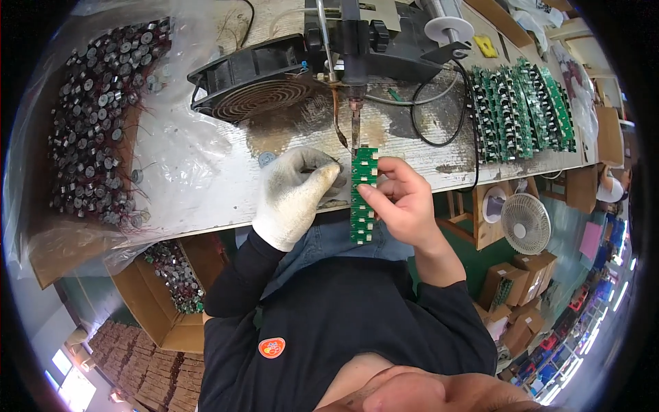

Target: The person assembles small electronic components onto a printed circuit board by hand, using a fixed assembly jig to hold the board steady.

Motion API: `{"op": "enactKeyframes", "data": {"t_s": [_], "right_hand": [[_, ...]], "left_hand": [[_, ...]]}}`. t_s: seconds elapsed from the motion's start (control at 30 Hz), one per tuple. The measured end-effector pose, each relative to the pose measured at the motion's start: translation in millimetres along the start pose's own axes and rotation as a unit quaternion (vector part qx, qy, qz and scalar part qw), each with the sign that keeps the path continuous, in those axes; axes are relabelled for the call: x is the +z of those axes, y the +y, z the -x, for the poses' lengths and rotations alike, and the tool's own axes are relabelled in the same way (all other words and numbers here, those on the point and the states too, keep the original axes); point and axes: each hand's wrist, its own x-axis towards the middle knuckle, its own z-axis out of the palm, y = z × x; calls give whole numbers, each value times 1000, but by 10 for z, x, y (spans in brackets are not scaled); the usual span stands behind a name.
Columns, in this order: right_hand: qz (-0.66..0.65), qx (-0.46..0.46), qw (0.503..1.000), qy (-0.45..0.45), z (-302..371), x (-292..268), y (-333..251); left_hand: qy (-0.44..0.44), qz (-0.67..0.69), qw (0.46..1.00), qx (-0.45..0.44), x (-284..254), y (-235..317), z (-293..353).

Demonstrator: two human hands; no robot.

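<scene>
- One long, narrow green circuit-board strip with pale connectors (357,206), pinched by the bare right hand (410,209) over the worn white tabletop's (220,206) near edge.
- One white-gloved left hand (285,196): fingers curled; I can't tell on what.
- One black, metal-tipped soldering iron (355,113), just beyond the strip.
- One black square-framed fan (261,93).

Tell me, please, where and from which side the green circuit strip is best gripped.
The green strip is probably best pinched mid-length on its right edge, from the right, as the right hand does: it is long and narrow, its far end near the metal tip.
</scene>
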Motion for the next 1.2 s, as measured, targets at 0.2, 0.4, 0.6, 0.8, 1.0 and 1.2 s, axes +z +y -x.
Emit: {"op": "enactKeyframes", "data": {"t_s": [0.2,0.4,0.6,0.8,1.0,1.2], "right_hand": [[-32,18,999,-13,-1,23,-31],[-5,-7,1000,-9,19,15,-11],[-14,7,1000,-4,16,10,-18],[-6,-14,1000,-3,-2,3,-6],[-14,-28,999,16,-5,44,-60],[-6,-7,1000,-3,33,9,12]], "left_hand": [[-16,51,998,-16,23,-15,-41],[-6,18,1000,-10,49,6,-72],[-3,0,1000,1,57,-14,-110],[-4,11,1000,-6,83,27,-100],[-1,22,1000,0,113,59,-84],[-6,40,999,-5,82,-51,-88]]}}
